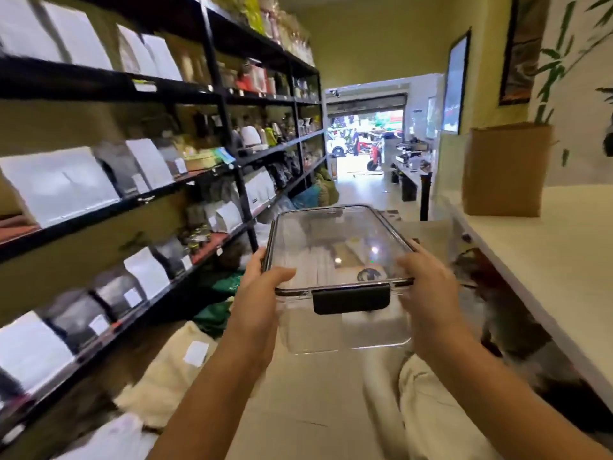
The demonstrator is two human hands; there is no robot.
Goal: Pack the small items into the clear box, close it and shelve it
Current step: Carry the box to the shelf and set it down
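Head view: the clear box [338, 260], lid on and black latch [351, 298] facing the person, is held in mid-air in the aisle between the black shelving [229, 134] and the white counter [547, 247]. The left hand [265, 277] and right hand [428, 277] each clasp one side of it. Contents are indistinct.
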